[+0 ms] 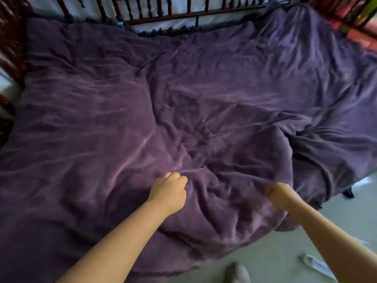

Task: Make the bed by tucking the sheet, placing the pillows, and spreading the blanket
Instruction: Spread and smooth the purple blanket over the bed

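Observation:
A purple blanket (126, 111) covers the whole bed, smooth on the left and bunched into folds at the near right corner. My left hand (169, 190) is curled into a fist, gripping a fold of the blanket near the front middle. My right hand (274, 190) is blurred and mostly buried under the raised folds; only the wrist and the back of the hand show, and its fingers are hidden. No pillows or sheet are visible under the blanket.
A dark wooden spindle headboard (163, 9) runs along the far side, with a bed post at the left (12, 48). Pale carpet (275, 258) lies at the bottom right, with a foot (237, 273) and a white flat object (316, 264) on it.

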Motion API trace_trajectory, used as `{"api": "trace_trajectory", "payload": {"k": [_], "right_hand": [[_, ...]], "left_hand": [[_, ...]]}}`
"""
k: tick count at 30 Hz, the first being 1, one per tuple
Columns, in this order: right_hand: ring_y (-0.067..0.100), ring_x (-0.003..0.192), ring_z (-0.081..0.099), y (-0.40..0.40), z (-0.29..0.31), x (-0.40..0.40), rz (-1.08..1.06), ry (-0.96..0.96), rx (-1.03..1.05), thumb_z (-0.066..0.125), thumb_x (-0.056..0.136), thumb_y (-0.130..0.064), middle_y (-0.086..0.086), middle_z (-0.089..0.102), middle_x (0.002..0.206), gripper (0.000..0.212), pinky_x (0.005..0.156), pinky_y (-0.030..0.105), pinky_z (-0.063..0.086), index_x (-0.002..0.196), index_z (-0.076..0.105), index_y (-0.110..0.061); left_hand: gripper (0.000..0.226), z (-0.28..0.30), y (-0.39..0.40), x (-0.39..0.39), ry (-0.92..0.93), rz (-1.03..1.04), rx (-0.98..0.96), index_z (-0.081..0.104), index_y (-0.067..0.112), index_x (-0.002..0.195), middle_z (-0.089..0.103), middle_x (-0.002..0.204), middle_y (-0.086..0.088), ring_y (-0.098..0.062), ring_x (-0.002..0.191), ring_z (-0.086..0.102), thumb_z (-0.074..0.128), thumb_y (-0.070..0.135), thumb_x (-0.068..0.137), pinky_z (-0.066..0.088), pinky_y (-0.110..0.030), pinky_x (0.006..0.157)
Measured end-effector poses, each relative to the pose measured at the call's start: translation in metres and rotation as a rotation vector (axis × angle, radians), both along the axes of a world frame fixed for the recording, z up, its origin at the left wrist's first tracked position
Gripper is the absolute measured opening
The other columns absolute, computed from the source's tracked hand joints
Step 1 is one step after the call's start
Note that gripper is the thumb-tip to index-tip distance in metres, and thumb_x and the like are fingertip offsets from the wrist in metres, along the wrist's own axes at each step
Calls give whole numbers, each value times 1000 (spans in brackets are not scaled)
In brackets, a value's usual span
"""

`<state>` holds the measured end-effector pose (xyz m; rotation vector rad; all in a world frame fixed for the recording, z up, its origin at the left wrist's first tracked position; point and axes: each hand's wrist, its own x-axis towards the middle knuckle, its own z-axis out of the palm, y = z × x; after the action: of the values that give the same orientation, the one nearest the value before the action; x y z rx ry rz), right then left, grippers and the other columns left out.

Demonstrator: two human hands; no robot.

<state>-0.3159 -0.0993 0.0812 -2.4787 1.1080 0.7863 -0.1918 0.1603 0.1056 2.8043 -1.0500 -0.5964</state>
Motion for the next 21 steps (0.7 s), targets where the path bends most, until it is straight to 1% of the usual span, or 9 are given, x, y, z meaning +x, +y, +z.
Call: {"api": "trace_trajectory", "payload": {"k": [4, 7, 9, 11, 13, 15, 17, 19, 21], "right_hand": [[28, 108, 58, -89, -5, -9, 134, 48, -86, 46, 86, -22, 9, 62, 116, 29, 81, 32, 50, 111, 59, -15], [27, 119, 47, -140, -12, -15, 338, 115, -175, 47, 86, -25, 5, 52, 124, 33, 93, 36, 48, 118, 52, -20], [25, 130, 35, -169, -18, -15, 431, 167, -245, 49, 86, -23, 2, 40, 137, 45, 99, 36, 42, 131, 41, -22], [28, 142, 16, -189, -23, -13, 457, 212, -284, 47, 88, -21, 3, 18, 153, 59, 108, 40, 33, 142, 24, -24], [30, 146, 1, -212, -28, -5, 453, 269, -286, 46, 89, -20, 4, -1, 158, 69, 114, 46, 23, 147, 9, -29], [30, 146, -2, -235, -35, 7, 438, 294, -280, 55, 85, -31, 6, -5, 158, 83, 115, 48, 21, 148, 1, -31], [30, 146, 0, -252, -41, 20, 421, 289, -260, 66, 73, -45, 6, -3, 158, 102, 114, 49, 22, 147, -2, -32], [29, 146, -1, -270, -49, 34, 433, 301, -221, 72, 65, -49, 7, -3, 158, 113, 115, 50, 21, 147, -4, -32], [30, 146, -6, -284, -55, 47, 483, 339, -175, 74, 62, -49, 8, -8, 158, 118, 115, 51, 17, 148, -4, -31]], "left_hand": [[36, -7, -90, -1, 80, -10, 76, 50, 14, 128, 52, 131, -5, -25, 125, 45, 40, 23, 95, 39, -32, 101], [36, -11, -150, -4, 131, -10, 107, 50, 15, 129, 52, 131, -5, -25, 127, 44, 41, 25, 95, 39, -36, 101], [37, -15, -186, -2, 161, -39, 102, 50, 16, 130, 52, 131, -5, -25, 127, 44, 41, 27, 96, 40, -36, 102], [37, -19, -214, 1, 185, -76, 86, 51, 17, 130, 53, 131, -5, -25, 126, 46, 42, 29, 96, 40, -35, 100], [36, -22, -240, 6, 248, -124, 52, 53, 17, 128, 54, 130, -4, -24, 124, 48, 42, 28, 95, 41, -34, 99], [34, -27, -267, 15, 326, -173, 20, 55, 18, 125, 56, 128, -3, -24, 121, 51, 43, 27, 95, 43, -35, 99], [33, -30, -290, 24, 384, -229, -9, 57, 17, 124, 58, 125, -3, -24, 117, 54, 44, 26, 95, 45, -34, 98], [33, -34, -315, 35, 416, -271, -25, 58, 15, 123, 60, 124, -4, -24, 115, 55, 45, 25, 95, 45, -35, 98], [33, -38, -335, 42, 445, -290, -36, 58, 14, 123, 61, 123, -5, -25, 114, 56, 46, 24, 94, 46, -36, 98]]}}
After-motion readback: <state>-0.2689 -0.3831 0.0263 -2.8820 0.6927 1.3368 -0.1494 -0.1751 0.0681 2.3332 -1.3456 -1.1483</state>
